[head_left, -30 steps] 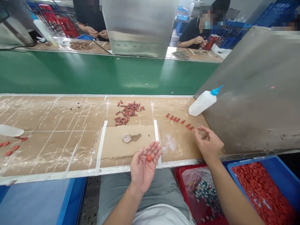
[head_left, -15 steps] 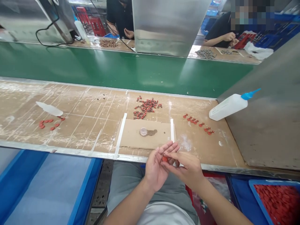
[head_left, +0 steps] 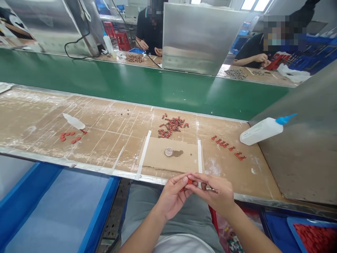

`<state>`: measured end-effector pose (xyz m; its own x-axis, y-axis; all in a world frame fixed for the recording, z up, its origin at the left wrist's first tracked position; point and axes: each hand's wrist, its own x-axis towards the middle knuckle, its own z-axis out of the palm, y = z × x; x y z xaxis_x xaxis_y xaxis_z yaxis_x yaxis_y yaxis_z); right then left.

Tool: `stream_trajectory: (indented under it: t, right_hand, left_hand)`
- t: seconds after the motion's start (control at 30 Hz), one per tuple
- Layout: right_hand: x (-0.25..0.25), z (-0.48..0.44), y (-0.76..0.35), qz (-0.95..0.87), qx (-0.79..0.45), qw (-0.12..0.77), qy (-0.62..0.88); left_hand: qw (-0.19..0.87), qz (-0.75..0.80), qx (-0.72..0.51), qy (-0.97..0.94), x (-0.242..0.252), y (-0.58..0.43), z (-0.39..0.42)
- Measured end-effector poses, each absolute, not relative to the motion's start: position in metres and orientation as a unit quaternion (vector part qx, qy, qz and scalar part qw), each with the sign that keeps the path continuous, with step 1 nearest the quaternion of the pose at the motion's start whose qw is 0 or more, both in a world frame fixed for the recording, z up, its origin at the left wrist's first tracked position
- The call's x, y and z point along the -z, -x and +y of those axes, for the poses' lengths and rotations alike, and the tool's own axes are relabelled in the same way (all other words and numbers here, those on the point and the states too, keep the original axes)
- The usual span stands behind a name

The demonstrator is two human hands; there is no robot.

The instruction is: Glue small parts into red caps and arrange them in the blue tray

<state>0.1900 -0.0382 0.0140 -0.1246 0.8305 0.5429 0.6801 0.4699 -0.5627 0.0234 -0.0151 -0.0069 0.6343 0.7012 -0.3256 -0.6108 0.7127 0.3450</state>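
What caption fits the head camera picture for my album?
Left hand and right hand come together at a small red piece.

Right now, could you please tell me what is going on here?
A person's left hand and right hand hold a small red piece between them. Ahead, a small pot sits on cardboard; a pile of small parts lies beyond it. To the right, more red pieces form a row near a white bottle.
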Motion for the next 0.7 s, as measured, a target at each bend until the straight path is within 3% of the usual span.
stream_trajectory:
  t: [0.23, 0.43, 0.53, 0.7]
  right_hand:
    - [-0.025, -0.021, -0.187, -0.788, -0.116, 0.387, 0.464]
    - [-0.014, 0.076, -0.222, -0.612, -0.100, 0.421, 0.662]
    - [0.001, 0.147, -0.244, -0.615, -0.124, 0.317, 0.711]
    - [0.017, 0.215, -0.260, -0.644, -0.165, 0.256, 0.701]
  left_hand:
    - [0.888, 0.248, -0.378, -0.086, 0.013, -0.008, -0.011]
    - [0.854, 0.300, -0.422, -0.048, 0.014, 0.002, -0.008]
    - [0.844, 0.318, -0.432, -0.035, 0.015, 0.007, -0.008]
    - [0.829, 0.336, -0.447, -0.020, 0.018, 0.015, -0.007]
